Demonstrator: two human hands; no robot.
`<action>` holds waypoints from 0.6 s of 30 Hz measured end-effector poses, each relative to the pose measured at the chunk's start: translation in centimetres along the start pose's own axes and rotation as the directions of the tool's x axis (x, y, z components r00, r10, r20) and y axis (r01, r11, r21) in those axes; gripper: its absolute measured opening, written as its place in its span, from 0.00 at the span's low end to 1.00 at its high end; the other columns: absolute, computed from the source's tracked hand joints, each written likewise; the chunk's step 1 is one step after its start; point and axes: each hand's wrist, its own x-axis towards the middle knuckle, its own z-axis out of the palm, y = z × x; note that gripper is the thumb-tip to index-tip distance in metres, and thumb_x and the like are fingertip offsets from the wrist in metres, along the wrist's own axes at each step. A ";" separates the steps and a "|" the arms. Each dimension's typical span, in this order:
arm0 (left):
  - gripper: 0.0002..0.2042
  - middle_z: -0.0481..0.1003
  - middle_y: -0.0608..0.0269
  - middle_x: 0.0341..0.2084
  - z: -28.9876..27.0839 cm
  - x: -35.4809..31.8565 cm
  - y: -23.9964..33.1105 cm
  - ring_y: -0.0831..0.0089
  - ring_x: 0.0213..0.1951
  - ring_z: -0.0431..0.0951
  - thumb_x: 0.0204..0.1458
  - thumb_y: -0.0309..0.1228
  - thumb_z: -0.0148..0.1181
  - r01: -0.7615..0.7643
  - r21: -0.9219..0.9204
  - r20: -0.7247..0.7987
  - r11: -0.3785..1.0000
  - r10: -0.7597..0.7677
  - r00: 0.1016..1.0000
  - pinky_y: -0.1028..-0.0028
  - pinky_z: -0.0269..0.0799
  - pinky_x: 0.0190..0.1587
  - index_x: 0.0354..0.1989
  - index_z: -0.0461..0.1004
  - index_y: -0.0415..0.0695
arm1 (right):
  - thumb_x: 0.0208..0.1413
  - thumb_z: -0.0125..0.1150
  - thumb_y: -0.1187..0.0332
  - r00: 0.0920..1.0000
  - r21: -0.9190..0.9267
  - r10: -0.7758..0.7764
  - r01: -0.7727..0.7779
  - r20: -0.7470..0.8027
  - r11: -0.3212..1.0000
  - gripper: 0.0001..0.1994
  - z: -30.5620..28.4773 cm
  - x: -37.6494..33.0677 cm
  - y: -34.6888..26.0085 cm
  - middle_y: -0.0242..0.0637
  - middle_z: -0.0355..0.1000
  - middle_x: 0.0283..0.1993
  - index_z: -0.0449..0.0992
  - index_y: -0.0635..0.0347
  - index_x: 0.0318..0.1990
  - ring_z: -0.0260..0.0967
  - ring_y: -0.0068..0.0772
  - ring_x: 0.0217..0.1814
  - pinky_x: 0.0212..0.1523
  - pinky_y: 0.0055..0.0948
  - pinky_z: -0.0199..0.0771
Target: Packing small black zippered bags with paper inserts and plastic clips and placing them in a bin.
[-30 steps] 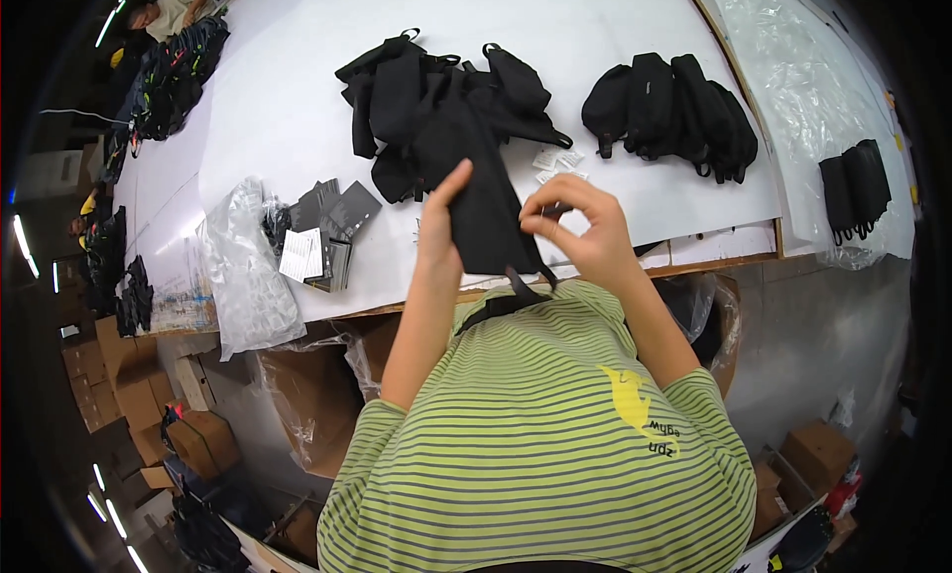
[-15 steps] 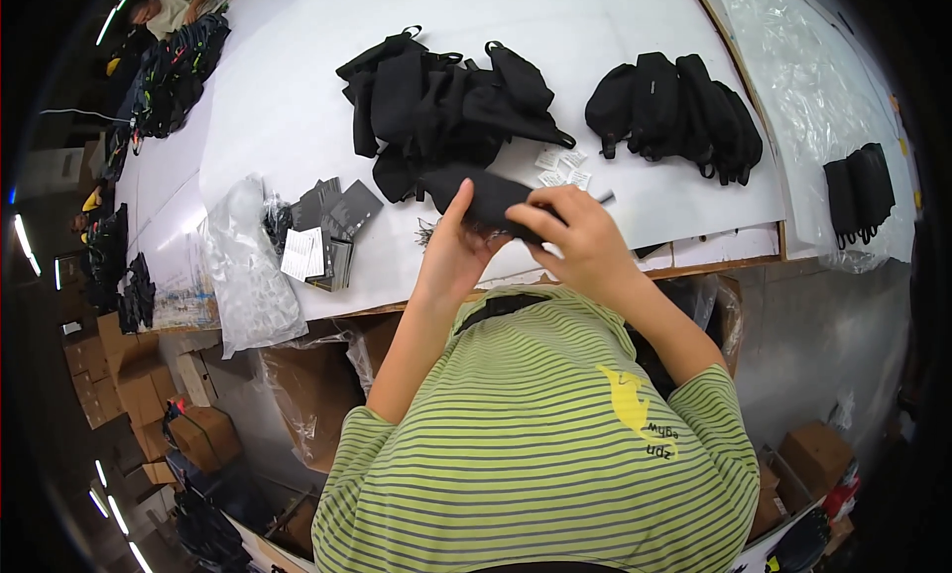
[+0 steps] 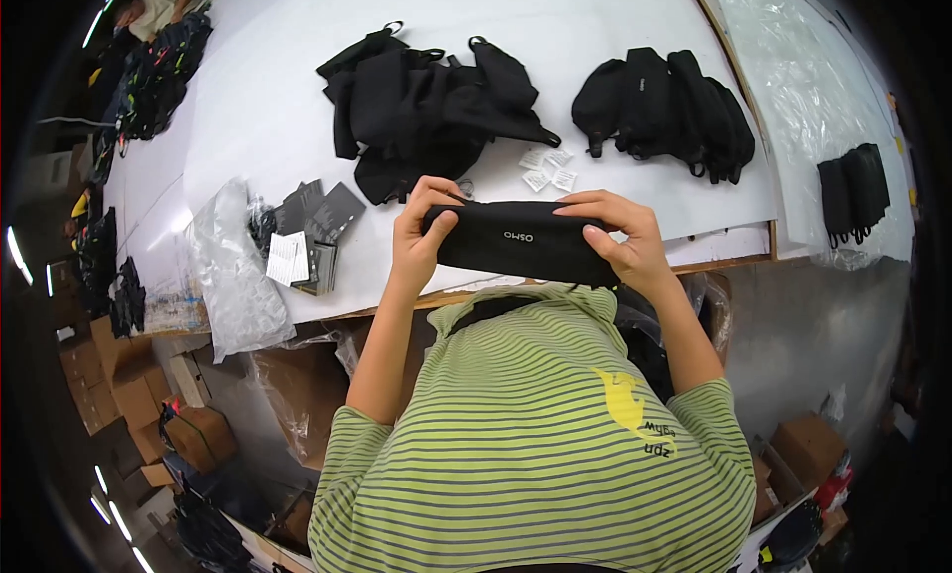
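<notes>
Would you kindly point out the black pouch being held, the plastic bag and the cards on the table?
Black pouch [image 3: 521, 252], head view: middle of its lettered face.
Plastic bag [image 3: 234, 271], head view: middle of its wrinkled side.
Cards [image 3: 330, 216], head view: a dark card's face.

From head height, a wide fisheye view looks steeply down past the striped shirt [image 3: 516, 414] onto the nearby table [image 3: 263, 87].

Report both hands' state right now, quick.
Left hand: closed, holding the left end of the black fabric pouch.
Right hand: closed, holding the right end of the same pouch.
</notes>
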 end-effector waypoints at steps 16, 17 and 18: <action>0.18 0.71 0.59 0.34 7.1 0.6 -6.7 0.69 0.33 0.76 0.48 0.34 0.63 0.691 -0.584 0.145 0.425 -0.784 0.604 0.69 0.76 0.31 0.44 0.65 0.39 | 0.50 0.59 0.67 0.801 0.302 0.495 -0.406 -0.336 0.862 0.25 3.4 -1.3 12.3 0.40 0.73 0.37 0.61 0.61 0.56 0.74 0.31 0.34 0.37 0.29 0.72; 0.18 0.71 0.59 0.34 6.9 0.4 -7.1 0.69 0.33 0.76 0.48 0.34 0.63 0.690 -0.585 0.140 0.427 -0.785 0.604 0.69 0.76 0.31 0.44 0.65 0.39 | 0.49 0.58 0.68 0.734 0.202 0.606 -0.572 -0.307 0.795 0.24 3.0 -0.6 15.4 0.39 0.73 0.35 0.61 0.61 0.55 0.74 0.32 0.32 0.36 0.29 0.72; 0.19 0.72 0.59 0.36 6.9 0.1 -7.4 0.68 0.35 0.76 0.50 0.36 0.60 0.704 -0.527 0.099 0.476 -0.788 0.607 0.69 0.76 0.33 0.45 0.65 0.38 | 0.49 0.57 0.68 0.646 0.093 0.704 -0.714 -0.295 0.694 0.23 2.6 0.2 17.8 0.39 0.73 0.33 0.61 0.61 0.54 0.74 0.32 0.30 0.35 0.29 0.72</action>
